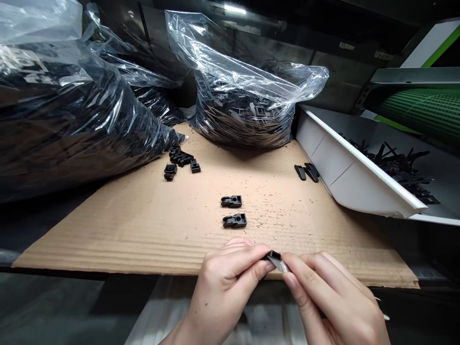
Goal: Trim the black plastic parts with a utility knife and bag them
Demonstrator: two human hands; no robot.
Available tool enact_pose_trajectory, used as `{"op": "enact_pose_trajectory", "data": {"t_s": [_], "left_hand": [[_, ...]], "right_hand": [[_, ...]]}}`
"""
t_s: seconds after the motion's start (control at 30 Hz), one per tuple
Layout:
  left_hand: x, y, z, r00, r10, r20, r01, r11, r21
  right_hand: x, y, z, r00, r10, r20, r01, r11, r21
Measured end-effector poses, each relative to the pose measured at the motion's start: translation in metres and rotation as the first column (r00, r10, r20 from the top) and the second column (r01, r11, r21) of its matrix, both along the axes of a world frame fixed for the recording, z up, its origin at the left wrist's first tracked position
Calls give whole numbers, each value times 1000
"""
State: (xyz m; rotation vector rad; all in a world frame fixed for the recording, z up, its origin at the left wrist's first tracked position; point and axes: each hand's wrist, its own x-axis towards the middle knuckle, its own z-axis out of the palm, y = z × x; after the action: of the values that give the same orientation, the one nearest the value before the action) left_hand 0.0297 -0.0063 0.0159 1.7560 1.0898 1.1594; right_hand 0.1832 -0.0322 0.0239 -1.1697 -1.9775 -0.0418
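Near the front edge of the cardboard sheet [143,215], my left hand [230,282] pinches a small black plastic part [274,254] between thumb and fingers. My right hand [330,292] is closed on a thin pointed blade [278,263], which lies against the black part. Just beyond my hands, two black parts with a rounded end, a nearer one [235,220] and a farther one [232,201], lie one behind the other on the cardboard.
Several black parts [181,157] lie at the left. Flat black pieces [306,172] rest by a white tray [359,177] holding more pieces. Plastic bags of black parts stand at the left [82,115] and back [244,110]. Dark crumbs dot the cardboard.
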Motion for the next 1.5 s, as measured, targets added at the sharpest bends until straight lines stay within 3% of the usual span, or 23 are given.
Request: {"op": "enact_pose_trajectory", "data": {"t_s": [0.3,0.43,0.63,0.93,1.27,1.37,1.5], "left_hand": [[1,1,-1,1000,-9,10,9,1000,21],[-1,1,-1,1000,-12,8,12,999,42],[-5,1,2,994,-82,74,91,989,-117],[-6,0,6,934,-107,341,230,911,-342],[-7,1,1,894,-111,434,269,908,-322],[-7,1,3,893,-116,435,268,913,-308],[-8,2,3,894,-122,431,272,912,-306]], "right_hand": [[4,3,0,998,-28,59,28,1000,-13],[13,9,-4,989,-48,139,64,991,-114],[18,4,-4,996,47,-78,-64,970,-233],[-6,1,-4,963,161,-216,-176,983,-50],[-14,7,-11,974,88,-209,-111,988,-103],[-12,8,-10,963,78,-259,-127,975,-181],[-13,3,-7,935,69,-347,-133,978,-163]]}}
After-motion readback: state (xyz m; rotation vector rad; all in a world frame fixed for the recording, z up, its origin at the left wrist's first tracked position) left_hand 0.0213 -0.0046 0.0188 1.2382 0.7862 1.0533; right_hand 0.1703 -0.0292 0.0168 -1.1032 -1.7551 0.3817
